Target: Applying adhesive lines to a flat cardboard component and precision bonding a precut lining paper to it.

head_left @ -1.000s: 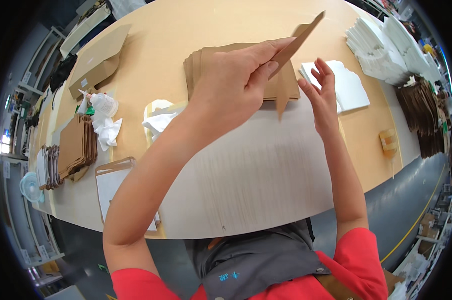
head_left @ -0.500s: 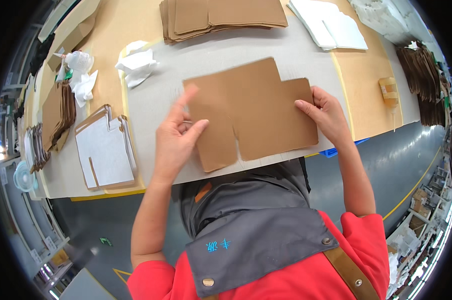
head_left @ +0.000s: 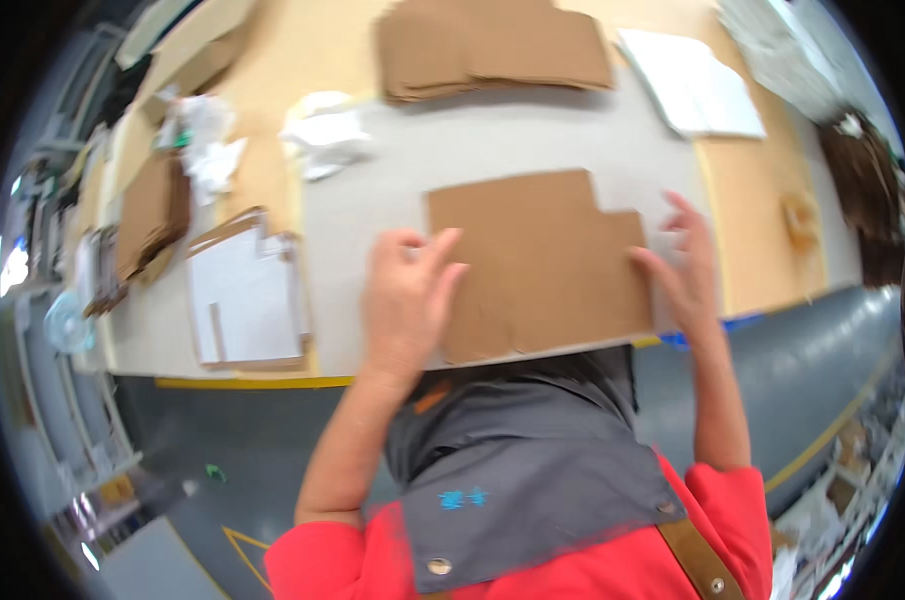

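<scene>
The brown sheet (head_left: 543, 270) is laid out on the table (head_left: 368, 215); its left edge is overlapped by the left grip (head_left: 405, 302), fingers loosely parted, its right edge met by the spread right grip (head_left: 693, 268).

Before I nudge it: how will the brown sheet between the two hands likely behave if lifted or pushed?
The brown sheet is probably fairly stiff, as it shows no visible sag or curl. It looks thin, so likely light for its size. Pushed, it may slide rather than roll, since it seems to lie flat on the grey work surface.
</scene>
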`<state>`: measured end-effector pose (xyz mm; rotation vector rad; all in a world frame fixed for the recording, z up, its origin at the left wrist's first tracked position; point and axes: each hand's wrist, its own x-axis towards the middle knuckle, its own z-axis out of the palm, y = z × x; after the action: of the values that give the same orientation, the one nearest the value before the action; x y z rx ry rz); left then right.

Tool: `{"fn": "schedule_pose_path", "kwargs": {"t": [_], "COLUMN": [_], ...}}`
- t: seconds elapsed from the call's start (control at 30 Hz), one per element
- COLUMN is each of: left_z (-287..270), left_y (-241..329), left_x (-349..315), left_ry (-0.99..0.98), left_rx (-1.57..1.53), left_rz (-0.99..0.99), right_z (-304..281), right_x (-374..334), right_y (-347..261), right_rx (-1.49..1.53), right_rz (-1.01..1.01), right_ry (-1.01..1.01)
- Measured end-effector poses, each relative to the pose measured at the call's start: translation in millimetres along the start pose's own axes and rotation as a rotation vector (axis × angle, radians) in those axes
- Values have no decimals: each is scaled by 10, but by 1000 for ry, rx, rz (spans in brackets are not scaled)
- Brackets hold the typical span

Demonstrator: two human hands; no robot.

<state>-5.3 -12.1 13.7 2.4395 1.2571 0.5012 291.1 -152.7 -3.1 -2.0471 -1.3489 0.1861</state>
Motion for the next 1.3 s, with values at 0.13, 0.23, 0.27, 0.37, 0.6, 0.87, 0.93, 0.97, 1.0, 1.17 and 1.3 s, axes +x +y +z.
{"fn": "schedule_pose_path", "kwargs": {"t": [0.13,0.23,0.27,0.37,0.6,0.87,0.93,0.97,1.0,1.17,1.3], "left_z": [224,398,477,513,314,-215,-305,-348,-368,-440,-605], "left_y": [215,274,268,206,219,-633,-842,-927,-1006,-1263,-902], "left_x": [-37,-214,-221,-198,-199,523,832,989,1100,1325,1075], "left_ry": [-61,-199,-267,-323,-347,136,184,206,226,134,93], "left_rx": [-132,1,1,-4,126,213,257,342,428,246,-865], "left_rz": [325,414,467,493,450,259,271,287,302,257,-332], "right_z": [-795,-1667,-1742,-2724,-2199,-1836,-1446,-1161,-833,106,386], "right_x": [254,472,441,371,786,829,767,786,806,924,729], "right_y": [1348,2380,2817,3915,3096,1295,1305,1021,615,-536,-991], "right_rx": [-497,-691,-693,-761,-20,1585,1631,1688,1745,1806,1604], "right_rz": [-63,6,6,78,448,275,328,324,321,347,270], "right_ry": [290,316,307,-132,-53,-331,-93,-3,89,-68,-16]}}
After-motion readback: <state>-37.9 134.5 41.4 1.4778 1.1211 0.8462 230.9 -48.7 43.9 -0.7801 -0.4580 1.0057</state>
